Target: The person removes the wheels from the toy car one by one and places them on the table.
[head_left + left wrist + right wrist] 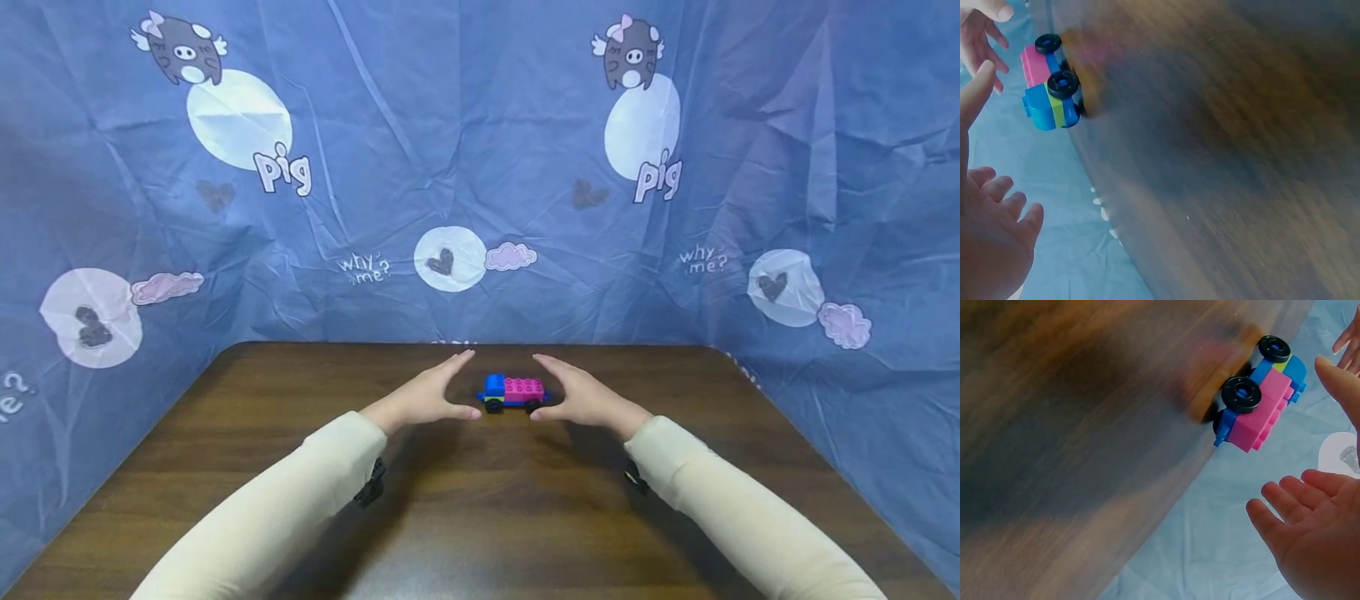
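A toy block car (pixel 523 389) stands on its black wheels on the table, a blue block at its left end and pink studded blocks behind it. A yellow-green piece sits under the blue block, as the left wrist view shows on the toy car (pixel 1037 67). To its left is my left hand (pixel 426 395), thumb and fingers spread apart and holding nothing. Across from it my right hand (pixel 581 393) is spread likewise, its thumb close to the car's right end. In the right wrist view a gap shows between the right hand (pixel 1319 528) and the car (pixel 1263 394).
The brown wooden table (pixel 465 517) reaches back to a blue printed cloth (pixel 465 183) hanging behind and at both sides. Dark devices are strapped under both wrists, such as the left wrist camera (pixel 370 485).
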`<state>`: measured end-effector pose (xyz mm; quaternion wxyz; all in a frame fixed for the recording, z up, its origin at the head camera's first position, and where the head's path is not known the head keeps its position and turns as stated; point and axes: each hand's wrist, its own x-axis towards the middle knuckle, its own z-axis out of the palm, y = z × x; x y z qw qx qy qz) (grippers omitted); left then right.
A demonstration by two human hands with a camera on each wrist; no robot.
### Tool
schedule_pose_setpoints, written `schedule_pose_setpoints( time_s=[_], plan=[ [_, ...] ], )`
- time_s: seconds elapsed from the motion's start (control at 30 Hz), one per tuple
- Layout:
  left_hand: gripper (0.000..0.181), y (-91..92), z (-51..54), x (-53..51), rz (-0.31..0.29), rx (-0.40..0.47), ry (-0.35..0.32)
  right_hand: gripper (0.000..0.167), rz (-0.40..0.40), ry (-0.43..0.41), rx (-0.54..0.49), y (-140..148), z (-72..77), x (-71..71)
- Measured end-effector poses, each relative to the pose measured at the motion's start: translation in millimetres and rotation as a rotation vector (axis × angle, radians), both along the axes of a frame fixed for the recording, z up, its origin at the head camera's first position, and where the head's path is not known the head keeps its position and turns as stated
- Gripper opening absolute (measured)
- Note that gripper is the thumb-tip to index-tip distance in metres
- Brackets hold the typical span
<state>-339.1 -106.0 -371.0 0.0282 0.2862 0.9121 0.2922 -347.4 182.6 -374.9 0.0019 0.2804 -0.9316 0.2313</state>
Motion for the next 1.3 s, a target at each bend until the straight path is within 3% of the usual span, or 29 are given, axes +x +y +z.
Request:
schedule_pose_setpoints(
  time_s=[0.37, 0.67, 0.93, 1.3],
  plan=[
    [0.089, 13.4, -6.3, -20.5, 0.078, 0.101, -0.065, 0.078, -0.059, -0.012, -0.04, 0.5, -9.6, -19.4],
    [0.075, 31.4, -14.2, -32.5, 0.075, 0.22, -0.117, 0.059, -0.133, -0.142, -0.124, -1.5, -16.7, -30.8],
    [0.05, 46.0, -18.8, -37.7, 0.121, 0.145, -0.016, 0.036, -0.123, -0.088, -0.159, -5.8, -20.8, -32.1],
    [0.028, 61.6, -22.8, -44.9, 0.154, 0.06, -0.014, 0.026, -0.149, -0.093, -0.178, -9.3, -23.2, -33.6]
  ],
)
